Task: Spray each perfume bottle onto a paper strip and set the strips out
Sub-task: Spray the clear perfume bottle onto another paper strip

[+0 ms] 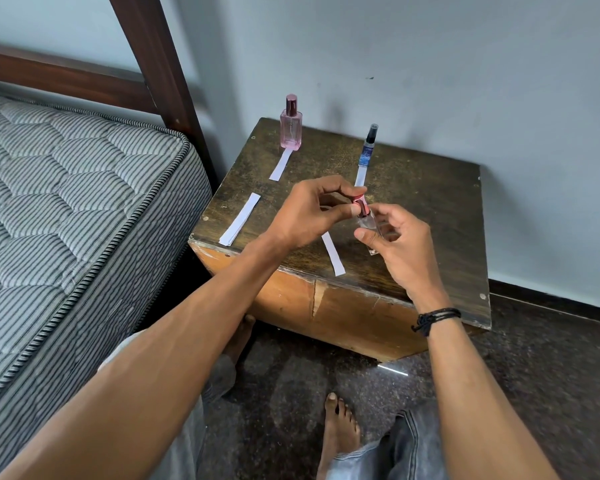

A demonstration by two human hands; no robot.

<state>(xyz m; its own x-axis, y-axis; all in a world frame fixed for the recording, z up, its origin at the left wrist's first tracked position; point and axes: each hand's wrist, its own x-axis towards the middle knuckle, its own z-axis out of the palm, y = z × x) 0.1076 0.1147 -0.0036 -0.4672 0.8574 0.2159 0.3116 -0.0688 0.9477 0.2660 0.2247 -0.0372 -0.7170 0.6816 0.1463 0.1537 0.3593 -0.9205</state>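
Step in hand: the third bottle, judged by the cap work; whether the cap is coming off or going back on cannot be told.
Left hand: fingertips pinch the red cap at the top of the small clear bottle.
Right hand: fingers curl round the clear bottle's body, holding it tilted just above the table.
Set out already: pink bottle with a strip in front; blue spray bottle with a strip in front.
Third strip: lies flat under the hands, near the front edge.
Spare strips: stacked at the left edge.
Next move, probably: if the cap is coming off, aim the nozzle at the third strip; if it is going on, stand the bottle at that strip's far end.
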